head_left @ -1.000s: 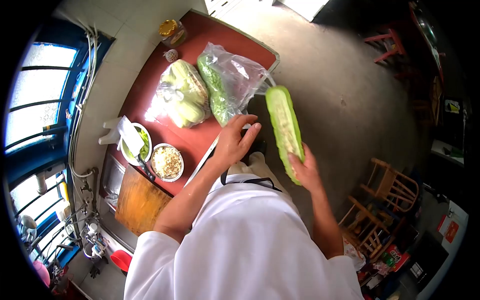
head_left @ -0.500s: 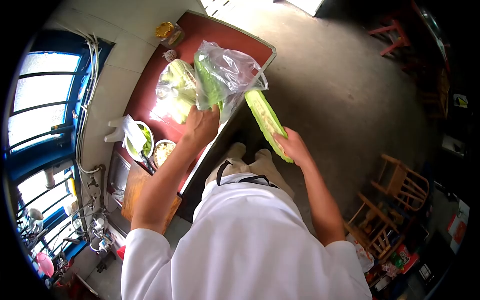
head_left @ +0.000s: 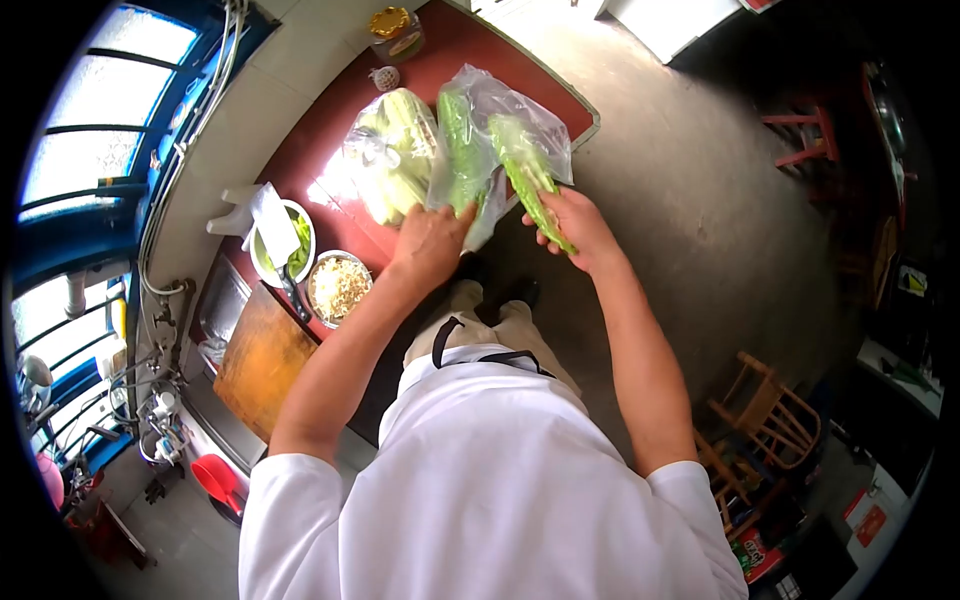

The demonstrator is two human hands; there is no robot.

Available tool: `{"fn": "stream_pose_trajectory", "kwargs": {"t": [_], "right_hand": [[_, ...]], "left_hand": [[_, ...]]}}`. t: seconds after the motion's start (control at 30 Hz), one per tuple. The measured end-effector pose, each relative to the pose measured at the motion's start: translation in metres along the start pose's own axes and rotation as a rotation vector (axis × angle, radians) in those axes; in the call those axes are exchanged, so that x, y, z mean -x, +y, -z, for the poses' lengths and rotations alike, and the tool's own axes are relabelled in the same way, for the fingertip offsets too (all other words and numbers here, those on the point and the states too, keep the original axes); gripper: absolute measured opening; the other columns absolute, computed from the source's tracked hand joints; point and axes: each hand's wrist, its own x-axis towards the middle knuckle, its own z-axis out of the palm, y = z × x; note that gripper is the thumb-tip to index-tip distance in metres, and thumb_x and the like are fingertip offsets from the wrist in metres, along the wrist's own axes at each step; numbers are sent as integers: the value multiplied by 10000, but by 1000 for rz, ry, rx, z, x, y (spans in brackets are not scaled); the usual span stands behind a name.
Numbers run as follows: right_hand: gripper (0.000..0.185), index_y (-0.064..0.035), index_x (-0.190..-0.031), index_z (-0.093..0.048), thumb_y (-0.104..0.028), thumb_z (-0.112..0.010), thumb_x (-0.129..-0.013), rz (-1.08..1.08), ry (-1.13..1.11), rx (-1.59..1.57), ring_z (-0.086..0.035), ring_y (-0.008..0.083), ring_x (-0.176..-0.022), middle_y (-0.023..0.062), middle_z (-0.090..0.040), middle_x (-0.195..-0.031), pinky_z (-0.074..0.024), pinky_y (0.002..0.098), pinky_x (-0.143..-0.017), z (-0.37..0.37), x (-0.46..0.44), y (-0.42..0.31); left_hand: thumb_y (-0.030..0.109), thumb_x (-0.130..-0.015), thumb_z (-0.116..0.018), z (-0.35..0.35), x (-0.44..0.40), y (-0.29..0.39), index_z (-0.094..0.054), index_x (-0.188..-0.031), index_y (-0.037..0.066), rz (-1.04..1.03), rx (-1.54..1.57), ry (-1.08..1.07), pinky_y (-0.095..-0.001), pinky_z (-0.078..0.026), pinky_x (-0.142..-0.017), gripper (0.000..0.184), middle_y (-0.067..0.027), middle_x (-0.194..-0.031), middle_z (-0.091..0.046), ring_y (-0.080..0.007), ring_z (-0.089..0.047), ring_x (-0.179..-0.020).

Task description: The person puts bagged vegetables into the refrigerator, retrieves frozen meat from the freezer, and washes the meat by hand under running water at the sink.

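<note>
My right hand (head_left: 580,228) is closed round the lower end of a long halved bitter melon (head_left: 522,168) with bumpy green skin. Its upper part lies within the mouth of a clear plastic bag (head_left: 548,122). Inside that bag, to the left, is another long green piece (head_left: 457,140), which looks like bitter melon too. My left hand (head_left: 430,245) pinches the near edge of the bag, its fingertips partly hidden. Just beyond this hand, a second clear bag with pale green vegetables (head_left: 392,160) rests on the red tabletop (head_left: 335,125).
At the left stand a white bowl of cut greens (head_left: 305,235) with a cleaver (head_left: 276,228) across it, and a metal bowl of pale chopped food (head_left: 340,288). Nearer is a wooden cutting board (head_left: 262,362). A gold-lidded jar (head_left: 396,35) stands at the back; a wooden chair (head_left: 765,410) is at right.
My right hand has moved up and slightly right, bringing the top of the bitter melon half into the bag. My left hand keeps its grip on the bag. The view has shifted.
</note>
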Motion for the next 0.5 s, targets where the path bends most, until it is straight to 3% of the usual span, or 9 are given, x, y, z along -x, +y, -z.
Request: {"fn": "stream_pose_trajectory", "kwargs": {"t": [0.03, 0.07, 0.13, 0.17, 0.2, 0.3, 0.4, 0.43, 0.5], "right_hand": [[236, -37, -1072, -541, -235, -506, -949, 27, 34, -15, -550, 116, -533, 67, -620, -803, -400, 246, -404, -8, -3, -2], [236, -37, -1072, -541, -235, -506, -949, 30, 36, -8, -550, 116, -533, 67, -620, -803, -400, 246, -404, -14, -11, 0], [252, -27, -1117, -542, -204, -528, -939, 247, 58, 32, -581, 119, -645, 64, -620, -868, -456, 262, -521, -24, -37, 15], [288, -13, -1166, -529, -176, -535, -929, 358, 110, 121, -592, 128, -783, 68, -612, -947, -478, 283, -677, -30, -50, 24], [355, 1, -1204, -505, -191, -554, -910, 424, 169, 317, -608, 189, -881, 113, -620, -1022, -468, 303, -784, -35, -59, 27], [488, -12, -1288, -468, -223, -601, -869, 305, 340, 719, -614, 298, -1035, 213, -595, -1168, -477, 356, -849, -40, -68, 41], [447, -13, -1254, -525, -227, -601, -869, 421, 281, 884, -623, 285, -1036, 199, -601, -1174, -494, 356, -847, -18, -56, 49], [364, -12, -1125, -619, -247, -609, -848, 509, 294, 860, -620, 328, -1011, 210, -607, -1147, -489, 376, -867, -17, -42, 39], [251, -17, -989, -673, -220, -617, -853, 449, 365, 860, -671, 270, -819, 149, -685, -941, -516, 348, -741, -4, -30, 19]], "left_hand": [[326, -825, -621, -3, 5, 7, -590, -1123, 92, -6, 6, 44, -393, -402, -801, 380, -72, -885, -646, -223, -616, -867], [326, -825, -621, -5, 7, 11, -590, -1123, 92, -7, 10, 51, -393, -402, -801, 380, -72, -885, -646, -223, -616, -867], [312, -817, -610, 0, 13, 15, -660, -920, 91, -100, -66, -178, -370, -390, -795, 249, -55, -874, -652, -217, -600, -829], [231, -771, -607, -16, 15, 15, -659, -758, 104, -130, -64, -20, -365, -386, -780, 137, -37, -814, -638, -212, -572, -811], [231, -771, -607, -13, 18, 15, -659, -758, 104, -125, -62, -22, -365, -386, -780, 137, -37, -814, -638, -212, -572, -811], [114, -674, -601, 2, 23, 16, -644, -719, 120, -160, 149, 217, -348, -384, -774, 63, -20, -719, -568, -213, -537, -833], [105, -669, -602, 19, 23, 7, -646, -730, 118, -127, 201, 250, -352, -389, -772, 76, -25, -724, -559, -225, -528, -814], [105, -669, -602, 20, 23, 5, -646, -730, 118, -113, 209, 256, -352, -389, -772, 76, -25, -724, -559, -225, -528, -814], [96, -668, -609, 20, 23, 4, -653, -738, 113, -143, 288, 288, -362, -398, -760, 85, -37, -734, -551, -235, -519, -810]]}}
